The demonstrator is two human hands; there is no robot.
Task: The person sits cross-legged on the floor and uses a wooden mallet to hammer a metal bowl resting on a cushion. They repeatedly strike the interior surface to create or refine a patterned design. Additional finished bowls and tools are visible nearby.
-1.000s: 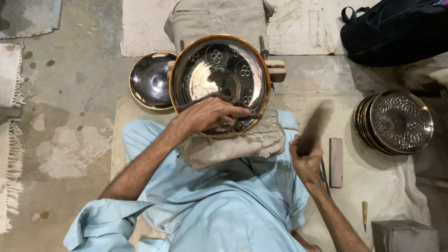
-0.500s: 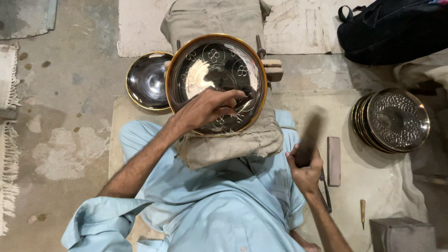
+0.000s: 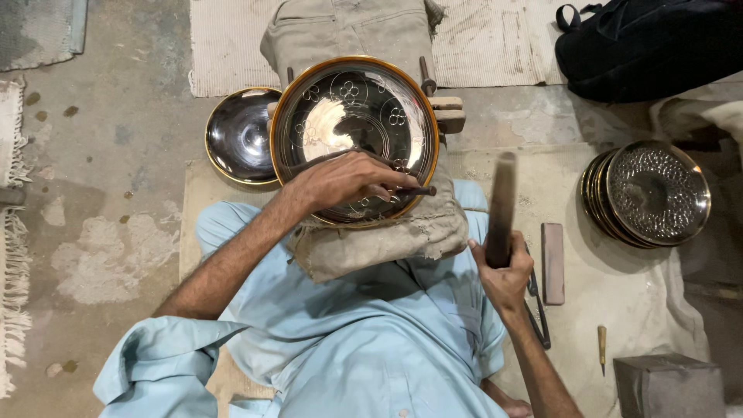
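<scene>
A large shiny metal bowl (image 3: 348, 116) with a brass rim and engraved flower marks rests on a cloth-wrapped pad (image 3: 387, 236) over my lap. My left hand (image 3: 340, 182) lies on the bowl's near inside wall, gripping a thin dark chisel (image 3: 414, 190) whose tip points right. My right hand (image 3: 503, 271) is to the right of the pad, closed around a dark wooden mallet (image 3: 500, 203) held upright and raised, slightly blurred.
A smaller dark bowl (image 3: 240, 135) sits left of the large one. A stack of patterned plates (image 3: 646, 193) lies at right. A flat stone bar (image 3: 552, 262), pliers (image 3: 538, 310), a small chisel (image 3: 601, 344), a grey block (image 3: 669, 385) and a black bag (image 3: 650, 42) are nearby.
My right hand has lifted the mallet higher and closer to the bowl. My left hand stays on the chisel with barely any shift.
</scene>
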